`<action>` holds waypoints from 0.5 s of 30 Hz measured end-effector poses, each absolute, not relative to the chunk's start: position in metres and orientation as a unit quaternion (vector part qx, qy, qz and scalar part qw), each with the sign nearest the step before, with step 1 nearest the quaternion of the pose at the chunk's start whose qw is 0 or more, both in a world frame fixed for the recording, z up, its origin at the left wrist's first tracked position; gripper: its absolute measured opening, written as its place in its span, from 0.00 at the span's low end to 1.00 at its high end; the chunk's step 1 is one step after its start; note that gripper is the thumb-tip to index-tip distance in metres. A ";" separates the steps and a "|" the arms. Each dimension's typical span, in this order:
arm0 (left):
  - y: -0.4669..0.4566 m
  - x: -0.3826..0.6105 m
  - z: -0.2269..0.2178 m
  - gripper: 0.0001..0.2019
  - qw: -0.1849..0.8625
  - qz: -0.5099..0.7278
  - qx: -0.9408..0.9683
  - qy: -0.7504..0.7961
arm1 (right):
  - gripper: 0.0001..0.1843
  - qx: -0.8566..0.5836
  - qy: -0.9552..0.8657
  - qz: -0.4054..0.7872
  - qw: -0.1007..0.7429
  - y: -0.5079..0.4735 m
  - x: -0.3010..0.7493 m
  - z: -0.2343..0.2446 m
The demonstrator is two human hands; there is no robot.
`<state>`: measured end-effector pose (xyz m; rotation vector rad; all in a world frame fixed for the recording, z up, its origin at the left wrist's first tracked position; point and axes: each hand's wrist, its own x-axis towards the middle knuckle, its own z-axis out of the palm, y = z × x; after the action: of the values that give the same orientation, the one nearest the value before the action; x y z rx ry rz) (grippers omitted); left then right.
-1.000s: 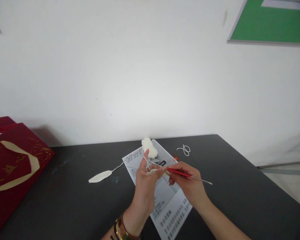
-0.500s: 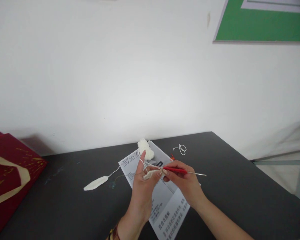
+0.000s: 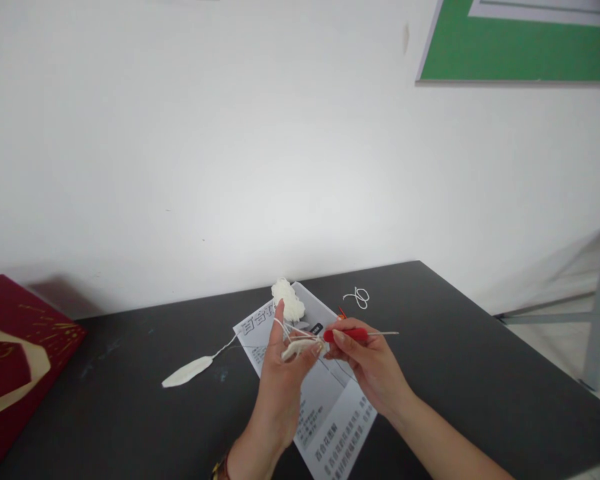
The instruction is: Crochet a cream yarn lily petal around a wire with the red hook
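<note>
My left hand [image 3: 287,367] pinches a small white crochet piece [image 3: 296,348] between thumb and fingers, its index finger raised with white yarn looped round it. In my right hand [image 3: 363,353] is a crochet hook with a red handle [image 3: 347,335]; its thin metal shaft sticks out to the right. The hook's working tip meets the crochet piece, but it is too small to make out. Behind my left fingers lies a white ball of yarn [image 3: 288,300]. A finished-looking white leaf-shaped crochet piece [image 3: 187,372] with a yarn tail rests to the left.
Under my hands lies a printed sheet [image 3: 330,413] on the black table [image 3: 130,400]. A loose loop of white yarn [image 3: 360,297] and a small red item [image 3: 341,312] are at the back right. A red gift bag [image 3: 25,360] stands at the left, against the white wall.
My right hand has turned the hook slightly, so more of the red handle shows and the shaft points level. The whole view has shifted a little.
</note>
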<state>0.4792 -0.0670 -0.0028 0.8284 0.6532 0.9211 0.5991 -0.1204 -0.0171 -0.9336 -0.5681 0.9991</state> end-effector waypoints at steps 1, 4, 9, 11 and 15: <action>-0.067 0.479 -0.003 0.44 0.765 0.425 0.377 0.303 | 0.07 -0.420 -0.256 0.462 0.738 -0.121 0.598 -0.016; -0.066 0.478 -0.005 0.44 0.765 0.426 0.372 0.309 | 0.08 -0.408 -0.244 0.481 0.737 -0.121 0.597 -0.015; -0.065 0.474 -0.003 0.42 0.767 0.423 0.375 0.305 | 0.09 -0.396 -0.211 0.479 0.755 -0.123 0.602 -0.014; -0.064 0.474 -0.001 0.42 0.760 0.427 0.377 0.313 | 0.09 -0.395 -0.201 0.481 0.757 -0.123 0.604 -0.014; -0.065 0.474 0.002 0.42 0.764 0.427 0.368 0.314 | 0.09 -0.392 -0.194 0.490 0.754 -0.123 0.607 -0.013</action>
<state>0.4741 -0.0646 0.0019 0.8008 0.6819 0.9274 0.6066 -0.1226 -0.0133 -0.8560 -0.4230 1.0682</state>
